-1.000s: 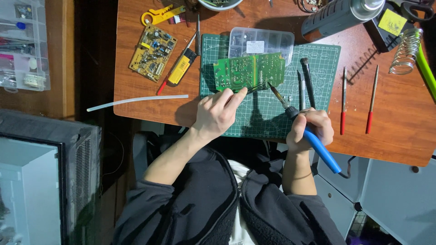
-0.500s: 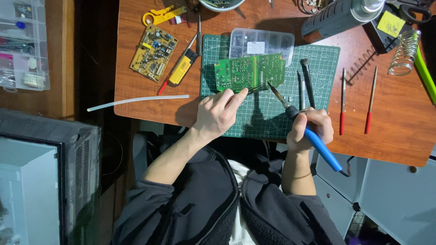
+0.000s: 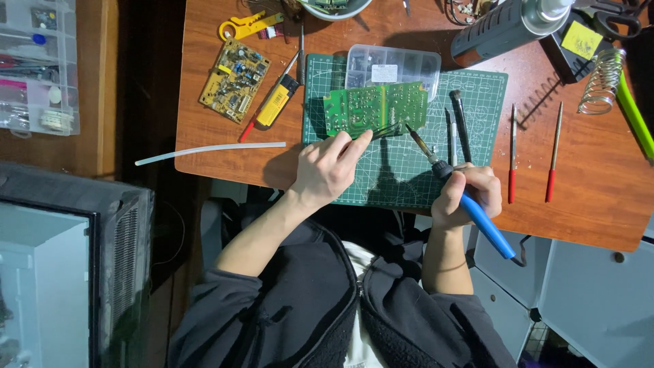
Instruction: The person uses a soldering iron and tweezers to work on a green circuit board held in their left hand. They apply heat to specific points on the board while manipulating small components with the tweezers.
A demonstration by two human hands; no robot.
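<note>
A green circuit board [image 3: 373,108] lies on a green cutting mat [image 3: 409,174]. My left hand [image 3: 328,172] pinches thin metal tweezers [image 3: 387,129], whose tips sit at the board's lower edge. My right hand [image 3: 469,194] grips a soldering iron [image 3: 477,212] by its blue handle. The iron's tip points up-left and ends just under the board's lower right part, close to the tweezer tips.
A clear plastic parts box [image 3: 393,67] sits behind the board. To the left lie a yellow circuit board [image 3: 235,80], a yellow-handled tool [image 3: 276,105] and a white tube [image 3: 211,149]. Two red-handled files [image 3: 512,155] and a coil iron stand [image 3: 599,88] lie to the right.
The tweezers in my left hand now reach out a little further right along the board's lower edge. The soldering iron and the board have stayed almost still.
</note>
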